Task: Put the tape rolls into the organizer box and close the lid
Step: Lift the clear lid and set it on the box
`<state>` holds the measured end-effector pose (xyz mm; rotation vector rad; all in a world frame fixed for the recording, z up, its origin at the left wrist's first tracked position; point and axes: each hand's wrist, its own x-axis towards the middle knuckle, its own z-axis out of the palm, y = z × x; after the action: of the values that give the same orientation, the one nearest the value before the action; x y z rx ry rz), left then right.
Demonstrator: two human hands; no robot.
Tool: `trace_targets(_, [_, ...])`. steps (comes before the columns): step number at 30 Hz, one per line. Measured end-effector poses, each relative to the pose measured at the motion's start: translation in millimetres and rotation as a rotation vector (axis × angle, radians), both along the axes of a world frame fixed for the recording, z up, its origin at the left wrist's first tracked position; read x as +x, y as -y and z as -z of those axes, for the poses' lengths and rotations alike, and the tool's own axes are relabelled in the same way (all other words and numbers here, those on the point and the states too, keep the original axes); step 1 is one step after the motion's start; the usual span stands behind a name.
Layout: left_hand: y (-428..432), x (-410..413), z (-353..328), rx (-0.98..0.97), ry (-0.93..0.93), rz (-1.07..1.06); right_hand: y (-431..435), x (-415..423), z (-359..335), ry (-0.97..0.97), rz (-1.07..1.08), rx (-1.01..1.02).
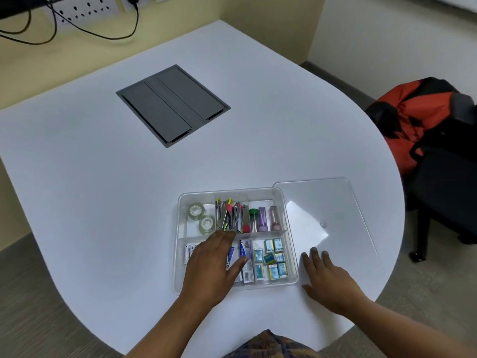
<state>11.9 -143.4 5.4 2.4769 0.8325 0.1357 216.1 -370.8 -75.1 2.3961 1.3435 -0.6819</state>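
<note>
Two tape rolls [201,218] already lie in the box [291,244], in its far-left compartment, one nearer the far wall, the other just beside it toward the divider. So the loading part looks done; what's left, as I judge it, is the lid.

The box sits near the table's [103,177] near-right edge. Other compartments hold pens and clips in the far middle, small bottles far right, staple boxes and small packets along the near side.

The lid [333,202] lies flat on the table just right of the box, its left edge touching or overlapping the box's far-right corner. Prob. parked there so it's in reach w/o blocking the compartments.

Left hand [214,264] is over the box's near-left part, palm down, fingers spread and loosely extended toward the pens; holding nothing that I can see. Whether it presses on the contents or hovers, can't tell. Likely steadying the box so it won't slide.

Right hand [327,277] rests palm down, fingers spread, on the near-left corner of the lid, right beside the box's right wall. Not pinching anything. Placement fits getting purchase on the lid's edge to lift or slide it across.

Lid is thin, clear, slick: may be hard to pick off a flat tabletop, so sliding it toward the table edge or box rim could help.
</note>
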Motion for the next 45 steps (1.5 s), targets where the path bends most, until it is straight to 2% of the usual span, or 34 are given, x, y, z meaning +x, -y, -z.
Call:
trace_targets(3, [2.5, 2.8, -2.4, 0.005, 0.009, 0.008, 0.8, 1.4, -9.6, 0.089, -0.156, -0.097])
trace_targets(5, [4.4, 3.9, -3.3, 0.009, 0.01, 0.012, 2.4, -3.3, -15.8, 0.158, -0.174, -0.131])
trace_targets(8, [5.7, 4.4, -5.2, 0.002, 0.01, 0.007, 1.8, -5.7, -8.4, 0.116, -0.189, -0.145])
trace_targets(13, [5.9, 4.5, -8.8, 0.0, 0.029, -0.004, 2.5, 1.7, -16.4, 0.205, -0.002, -0.013])
trace_targets(17, [3.7, 6.2, -11.0, -0.004, 0.056, -0.013, -2.6, 20.5, -44.0, 0.267, 0.221, 0.248])
trace_targets(25, [-6.3, 12.0, -21.3, -0.001, 0.14, -0.041, -27.9, 59.6, -104.6, 0.342, 0.477, 0.86])
trace_targets(32, [-27.2, 11.5, -37.7, 0.012, 0.217, -0.118, -55.9, 63.0, -150.3, 0.341, 0.355, 1.167])
trace_targets(34, [-37.7, 10.6, -42.5, -0.004, 0.255, -0.162, -63.6, 60.7, -161.8, 0.26, 0.327, 1.265])
trace_targets(38, [-59.3, 8.6, -56.4, -0.064, 0.384, -0.258, -77.7, 61.9, -189.3, -0.034, 0.328, 1.473])
trace_targets(43, [-82.8, 5.2, -74.9, -0.216, 0.557, -0.404, -93.6, 58.5, -214.8, -0.669, 0.517, 1.576])
trace_targets(45, [-87.1, 2.7, -81.1, -0.277, 0.608, -0.431, -95.6, 56.4, -219.3, -0.787, 0.557, 1.551])
